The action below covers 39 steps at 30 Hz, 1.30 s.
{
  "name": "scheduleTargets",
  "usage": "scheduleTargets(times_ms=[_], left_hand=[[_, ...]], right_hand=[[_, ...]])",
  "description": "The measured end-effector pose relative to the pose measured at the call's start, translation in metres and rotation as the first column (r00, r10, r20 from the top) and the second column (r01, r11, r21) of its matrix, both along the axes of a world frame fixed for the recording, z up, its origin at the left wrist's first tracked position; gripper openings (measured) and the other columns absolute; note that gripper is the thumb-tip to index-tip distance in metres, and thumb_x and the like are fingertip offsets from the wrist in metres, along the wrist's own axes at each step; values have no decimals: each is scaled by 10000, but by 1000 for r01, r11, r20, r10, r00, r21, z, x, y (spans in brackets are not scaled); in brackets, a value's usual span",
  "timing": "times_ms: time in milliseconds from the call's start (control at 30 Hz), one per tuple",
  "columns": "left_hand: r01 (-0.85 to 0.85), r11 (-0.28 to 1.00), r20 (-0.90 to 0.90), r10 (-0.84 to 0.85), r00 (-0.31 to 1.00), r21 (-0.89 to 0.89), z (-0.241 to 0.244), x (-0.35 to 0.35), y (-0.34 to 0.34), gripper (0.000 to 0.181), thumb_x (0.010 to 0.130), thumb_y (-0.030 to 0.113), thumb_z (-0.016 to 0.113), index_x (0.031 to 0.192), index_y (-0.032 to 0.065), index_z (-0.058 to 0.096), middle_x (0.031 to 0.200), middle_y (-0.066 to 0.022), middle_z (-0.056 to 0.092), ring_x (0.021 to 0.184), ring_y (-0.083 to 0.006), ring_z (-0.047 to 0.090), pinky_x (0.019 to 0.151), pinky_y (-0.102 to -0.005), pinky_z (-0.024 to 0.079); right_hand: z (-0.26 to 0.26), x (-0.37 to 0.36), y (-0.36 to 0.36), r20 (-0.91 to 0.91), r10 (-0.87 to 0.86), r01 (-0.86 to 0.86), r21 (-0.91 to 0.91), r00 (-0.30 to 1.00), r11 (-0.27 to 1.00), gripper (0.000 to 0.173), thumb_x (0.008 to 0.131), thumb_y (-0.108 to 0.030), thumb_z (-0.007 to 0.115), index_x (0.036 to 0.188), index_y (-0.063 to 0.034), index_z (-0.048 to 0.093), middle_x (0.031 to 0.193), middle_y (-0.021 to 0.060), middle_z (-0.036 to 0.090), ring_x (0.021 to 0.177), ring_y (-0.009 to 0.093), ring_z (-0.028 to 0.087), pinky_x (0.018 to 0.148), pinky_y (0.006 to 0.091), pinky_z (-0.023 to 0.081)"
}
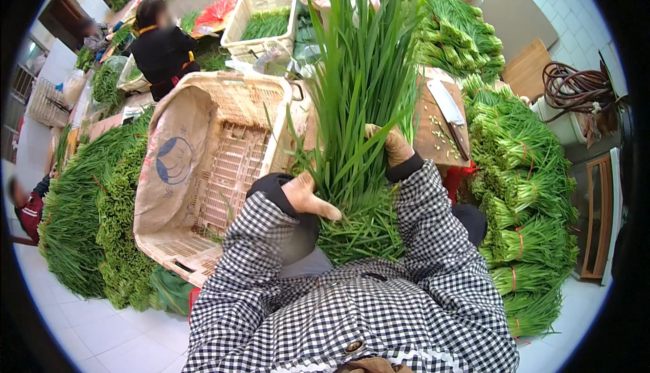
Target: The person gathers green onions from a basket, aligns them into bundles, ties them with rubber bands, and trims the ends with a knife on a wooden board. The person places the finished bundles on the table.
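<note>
A large upright bunch of long green garlic chives (355, 83) stands between my two hands. My right hand (390, 144), in a pale glove, is closed around the bunch's right side, its fingers partly hidden by leaves. At the lower left of the bunch, my left hand (310, 197) has its thumb spread from the fingers, which the leaves partly cover; whether it grips any is unclear. Loose leaves (360, 236) lie below, over my lap. A cleaver (447, 103) with a wooden handle rests on the chopping board (426, 139), among small cut bits.
A plastic crate (282, 154) with a sack lining is at the left. Tied chive bundles (523, 195) are piled at the right, and more chives (86, 205) far left. A coiled hose (576, 86) lies at the upper right. Several people, one in black (162, 50), sit at the upper left.
</note>
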State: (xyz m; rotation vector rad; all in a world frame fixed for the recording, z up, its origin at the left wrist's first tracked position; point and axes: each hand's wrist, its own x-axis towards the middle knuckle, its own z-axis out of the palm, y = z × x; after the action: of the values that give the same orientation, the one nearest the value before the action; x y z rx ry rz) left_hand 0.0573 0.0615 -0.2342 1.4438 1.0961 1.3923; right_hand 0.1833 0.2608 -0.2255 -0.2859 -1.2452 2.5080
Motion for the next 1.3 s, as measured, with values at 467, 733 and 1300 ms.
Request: scheduleTargets(times_ms=[467, 733, 1300], left_hand=[[-245, 945, -60, 238, 969, -214, 32, -101, 122, 727, 622, 151, 883, 1250, 10, 543, 1210, -105, 627, 1071, -204, 597, 913, -331, 484], [-385, 916, -127, 371, 920, -110, 26, -89, 150, 404, 794, 160, 733, 1138, -9, 604, 1063, -87, 675, 985, -189, 622, 929, -304, 474], [-354, 927, -721, 159, 675, -127, -79, -138, 35, 922, 697, 411, 803, 1434, 87, 354, 1336, -171, 507, 1253, -345, 438, 1077, -531, 246]], right_hand=[[65, -70, 43, -29, -81, 85, 492, 996, 867, 621, 746, -169, 806, 1253, 1, 492, 1158, 88, 625, 987, 158, 611, 835, 303, 510], [38, -118, 43, -100, -218, 233, 618, 971, 751, 733, 808, -303, 754, 1352, 1, 368, 1107, 53, 655, 1098, 171, 568, 1115, 389, 309], [93, -109, 72, -90, -203, 214, 625, 975, 751, 508, 760, -162, 793, 1189, 15, 584, 1139, 149, 657, 1066, 197, 618, 917, 333, 510]])
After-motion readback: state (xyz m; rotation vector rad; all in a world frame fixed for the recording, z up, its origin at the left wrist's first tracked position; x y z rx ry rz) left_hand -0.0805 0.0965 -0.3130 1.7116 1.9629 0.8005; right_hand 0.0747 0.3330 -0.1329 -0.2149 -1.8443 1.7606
